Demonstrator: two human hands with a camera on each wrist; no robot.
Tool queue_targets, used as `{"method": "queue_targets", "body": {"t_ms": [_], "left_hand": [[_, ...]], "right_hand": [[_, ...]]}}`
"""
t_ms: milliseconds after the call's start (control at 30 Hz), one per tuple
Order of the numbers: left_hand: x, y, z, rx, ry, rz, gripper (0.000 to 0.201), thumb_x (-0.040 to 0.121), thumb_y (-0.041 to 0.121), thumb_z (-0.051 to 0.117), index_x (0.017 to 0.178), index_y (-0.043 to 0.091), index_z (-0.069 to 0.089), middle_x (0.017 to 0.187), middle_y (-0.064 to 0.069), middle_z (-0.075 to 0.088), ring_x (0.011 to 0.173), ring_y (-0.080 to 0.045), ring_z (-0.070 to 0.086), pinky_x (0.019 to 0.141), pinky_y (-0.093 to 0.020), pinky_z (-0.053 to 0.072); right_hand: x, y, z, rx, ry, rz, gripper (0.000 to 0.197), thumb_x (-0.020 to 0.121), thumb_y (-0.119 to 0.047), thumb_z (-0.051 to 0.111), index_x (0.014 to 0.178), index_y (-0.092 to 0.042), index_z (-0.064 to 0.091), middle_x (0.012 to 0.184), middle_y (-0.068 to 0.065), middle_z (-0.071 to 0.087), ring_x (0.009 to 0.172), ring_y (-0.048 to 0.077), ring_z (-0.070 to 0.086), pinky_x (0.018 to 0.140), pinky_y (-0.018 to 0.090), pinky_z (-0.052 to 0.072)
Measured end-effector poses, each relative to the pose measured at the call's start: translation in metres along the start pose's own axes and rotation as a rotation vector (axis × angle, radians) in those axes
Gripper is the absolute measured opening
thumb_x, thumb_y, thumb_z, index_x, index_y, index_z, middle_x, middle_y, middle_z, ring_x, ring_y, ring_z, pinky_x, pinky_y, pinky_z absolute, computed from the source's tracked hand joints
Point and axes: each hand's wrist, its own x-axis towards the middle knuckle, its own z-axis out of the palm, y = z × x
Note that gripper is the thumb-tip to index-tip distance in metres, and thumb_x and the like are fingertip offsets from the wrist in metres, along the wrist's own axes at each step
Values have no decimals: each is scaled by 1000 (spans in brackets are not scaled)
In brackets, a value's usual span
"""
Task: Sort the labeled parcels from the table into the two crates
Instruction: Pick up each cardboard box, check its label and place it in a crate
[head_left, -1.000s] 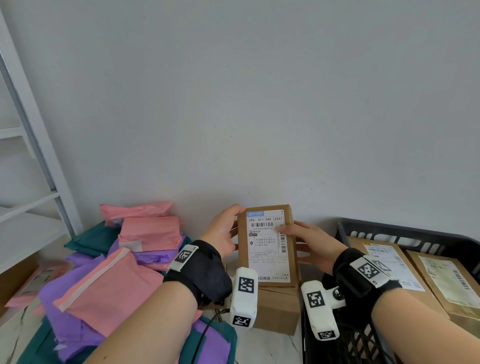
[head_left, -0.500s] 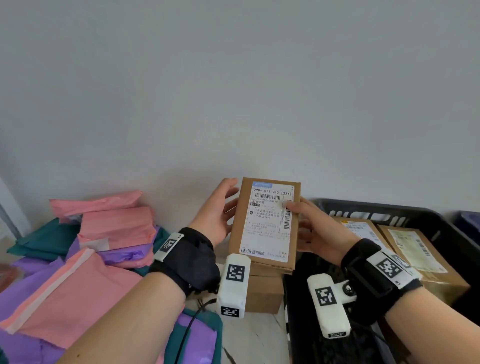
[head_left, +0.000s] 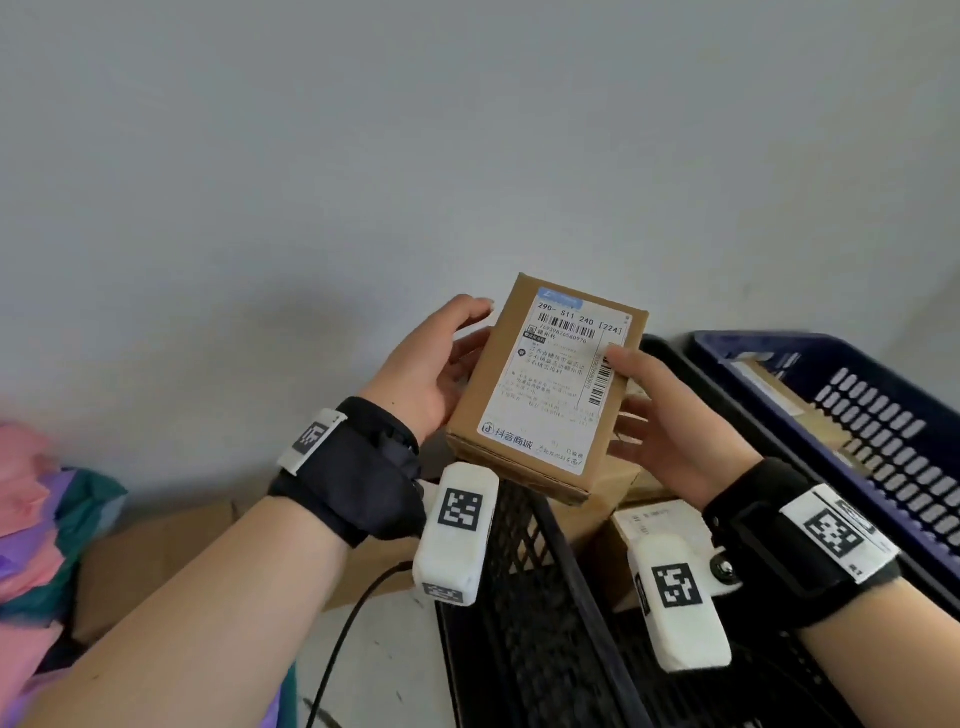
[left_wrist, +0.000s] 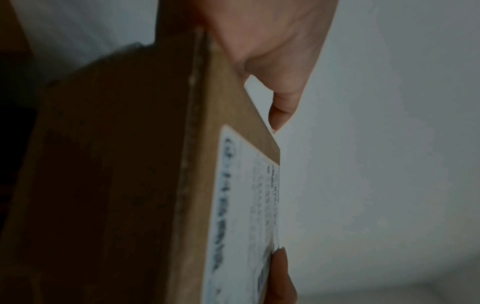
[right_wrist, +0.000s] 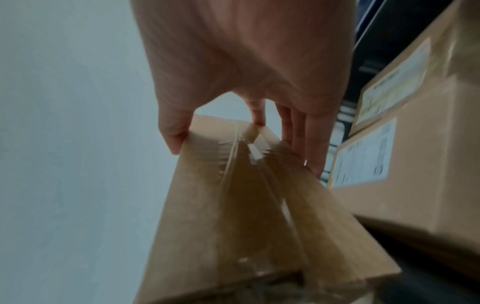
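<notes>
Parcel (head_left: 540, 384) sits above the black crate (head_left: 524, 597), gripped between your left hand (head_left: 431, 374) and right hand (head_left: 665, 431).

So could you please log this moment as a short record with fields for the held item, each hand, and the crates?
held item: cardboard parcel, white shipping label facing the head camera
left hand: holds the parcel's left side
right hand: thumb on the label, fingers behind the parcel
parcel position: lifted, above the black crate
black crate contents: labeled cardboard boxes
blue crate: right of the black crate, a cardboard box inside
left edge: pink and purple mailer bags
</notes>
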Motion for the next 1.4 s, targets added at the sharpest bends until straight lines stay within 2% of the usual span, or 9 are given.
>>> {"method": "queue_targets", "body": {"t_ms": [133, 300, 533, 733, 800, 900, 1067, 1233, 1400], "left_hand": [[4, -19, 53, 37, -27, 11, 24, 83, 30, 68, 103, 17, 66, 85, -4, 67, 78, -19, 60, 73, -34, 50], [15, -45, 124, 96, -37, 32, 18, 84, 31, 66, 98, 20, 68, 80, 1, 69, 69, -15, 61, 69, -31, 49], [53, -99, 248, 175, -16, 86, 19, 86, 27, 64, 101, 17, 68, 98, -1, 70, 88, -16, 63, 67, -29, 48], [90, -139, 331, 260, 25, 54, 13, 85, 26, 63, 96, 18, 66, 103, -2, 69, 92, -18, 60, 93, -36, 44], [105, -147, 352, 302, 34, 35, 7, 86, 25, 62, 87, 19, 65, 93, 0, 68, 89, -18, 59, 90, -36, 44], [129, -159, 380, 335, 9, -6, 16, 87, 21, 58, 72, 20, 60, 68, 3, 61, 76, -14, 57, 77, -32, 42], [178, -182, 406, 330, -49, -106, 3, 86, 25, 61, 85, 23, 63, 92, 0, 63, 99, -17, 58, 91, -40, 41], [217, -212, 423, 307, -52, -121, 25, 90, 23, 62, 114, 17, 60, 122, -8, 58, 119, -21, 53, 102, -41, 43], [242, -234, 438, 336, -94, -151, 6, 95, 21, 56, 98, 19, 61, 103, -2, 66, 114, -21, 56, 108, -38, 39]], "right_hand": [[-10, -1, -53, -10, 64, -41, 39, 82, -43, 64, 118, -26, 62, 105, 5, 73, 97, 23, 67, 88, 38, 53], [-12, -4, -127, 32, 76, -67, 30, 88, -36, 62, 116, -26, 62, 108, 7, 73, 101, 26, 66, 98, 43, 49], [-5, -5, -266, 127, 156, -96, 38, 87, -29, 66, 123, -22, 57, 102, 5, 74, 91, 21, 69, 90, 38, 55], [19, -3, -364, 256, 263, -40, 40, 85, -34, 69, 122, -23, 57, 108, 8, 71, 97, 23, 67, 90, 37, 54], [30, 1, -385, 310, 293, -26, 38, 85, -33, 69, 119, -23, 57, 109, 9, 71, 102, 25, 68, 91, 38, 54], [51, 9, -412, 397, 372, -9, 49, 82, -34, 73, 125, -23, 53, 106, 9, 72, 99, 24, 69, 86, 36, 55], [90, 21, -452, 438, 520, 21, 67, 77, -37, 77, 134, -23, 47, 111, 8, 69, 100, 24, 67, 91, 39, 53], [129, 35, -483, 370, 639, -2, 76, 74, -35, 80, 138, -24, 39, 120, 8, 62, 105, 24, 63, 92, 40, 52], [167, 62, -495, 296, 624, -11, 86, 69, -36, 83, 141, -30, 35, 125, 3, 58, 109, 22, 61, 99, 46, 48]]}}
